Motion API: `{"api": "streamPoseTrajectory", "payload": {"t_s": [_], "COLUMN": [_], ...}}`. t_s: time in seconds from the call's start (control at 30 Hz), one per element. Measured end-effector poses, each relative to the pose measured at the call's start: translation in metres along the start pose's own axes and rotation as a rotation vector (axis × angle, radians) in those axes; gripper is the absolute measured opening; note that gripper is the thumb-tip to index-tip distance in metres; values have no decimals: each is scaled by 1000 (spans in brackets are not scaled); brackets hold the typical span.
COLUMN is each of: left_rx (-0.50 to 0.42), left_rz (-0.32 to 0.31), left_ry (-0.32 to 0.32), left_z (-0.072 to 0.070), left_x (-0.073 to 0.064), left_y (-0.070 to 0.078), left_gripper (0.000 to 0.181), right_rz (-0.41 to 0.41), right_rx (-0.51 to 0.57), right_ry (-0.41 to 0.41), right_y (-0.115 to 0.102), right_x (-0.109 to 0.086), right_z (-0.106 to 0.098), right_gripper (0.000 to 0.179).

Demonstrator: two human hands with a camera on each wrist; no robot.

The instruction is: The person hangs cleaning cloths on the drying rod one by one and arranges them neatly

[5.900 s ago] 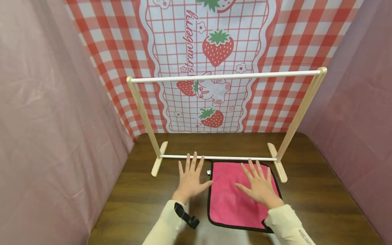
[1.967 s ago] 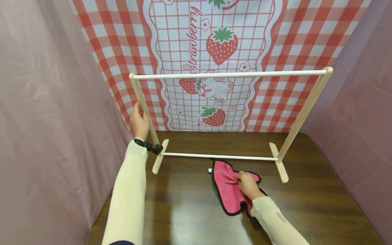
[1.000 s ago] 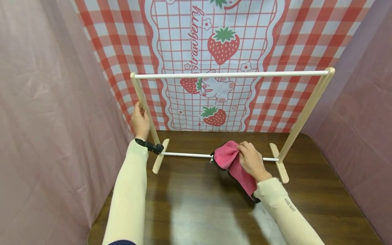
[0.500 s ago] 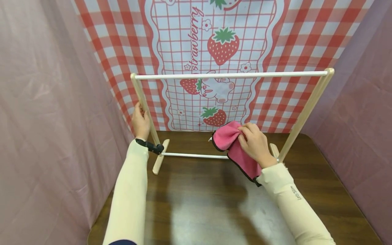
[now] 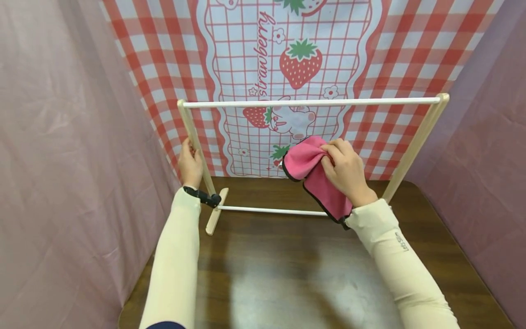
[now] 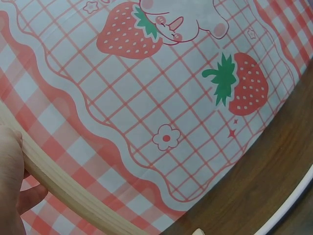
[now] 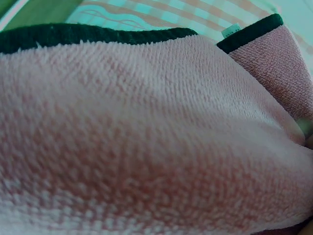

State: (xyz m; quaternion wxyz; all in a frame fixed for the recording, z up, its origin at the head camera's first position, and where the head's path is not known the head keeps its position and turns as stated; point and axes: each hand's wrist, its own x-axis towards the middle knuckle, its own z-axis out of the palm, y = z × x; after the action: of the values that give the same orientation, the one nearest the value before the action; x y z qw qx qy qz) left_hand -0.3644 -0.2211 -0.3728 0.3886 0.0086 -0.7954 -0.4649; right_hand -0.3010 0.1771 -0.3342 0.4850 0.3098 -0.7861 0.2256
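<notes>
My left hand (image 5: 191,167) grips the left post (image 5: 188,121) of a wooden rack with white bars. In the left wrist view, fingers (image 6: 33,196) curl around that pale post. In front of the rack, my right hand (image 5: 347,169) pinches a pink cleaning cloth (image 5: 302,160) with black edging near its middle. The cloth hangs in folds in the air, between the heights of the top bar (image 5: 255,104) and the bottom bar (image 5: 267,210). Its fuzzy surface fills most of the right wrist view, with a small white tag (image 7: 231,31) at one edge.
The rack stands on a dark brown wooden table (image 5: 271,256); its left foot (image 5: 216,212) shows, while the cloth and right arm hide the right foot. Behind it hangs a red-checked strawberry cloth (image 5: 164,59). Pink curtains (image 5: 65,151) close off both sides.
From lying flat under my open hands, the cloth was gathered by my right hand and lifted off the table, rising steadily toward the top bar. My left hand took hold of the post and stays there.
</notes>
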Motion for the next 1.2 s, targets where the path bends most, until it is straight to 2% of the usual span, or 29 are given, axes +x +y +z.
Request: {"api": "streamPoseTrajectory", "payload": {"t_s": [0.4,0.97,1.2], "left_rx": [29,16,11], "left_rz": [17,11,0], "left_ry": [13,11,4], "left_z": [1,0,2], "left_x": [-1,0,1], "left_y": [0,-1,-3], "left_gripper": [38,38,39], "right_rz": [-43,-92,-59], "right_rx": [5,-4,-16], "right_ry": [54,192,238], "right_y": [-4,-13,-14], "right_x": [41,118,141], "right_z": [-15,-43,-46], "right_gripper": [20,21,21]}}
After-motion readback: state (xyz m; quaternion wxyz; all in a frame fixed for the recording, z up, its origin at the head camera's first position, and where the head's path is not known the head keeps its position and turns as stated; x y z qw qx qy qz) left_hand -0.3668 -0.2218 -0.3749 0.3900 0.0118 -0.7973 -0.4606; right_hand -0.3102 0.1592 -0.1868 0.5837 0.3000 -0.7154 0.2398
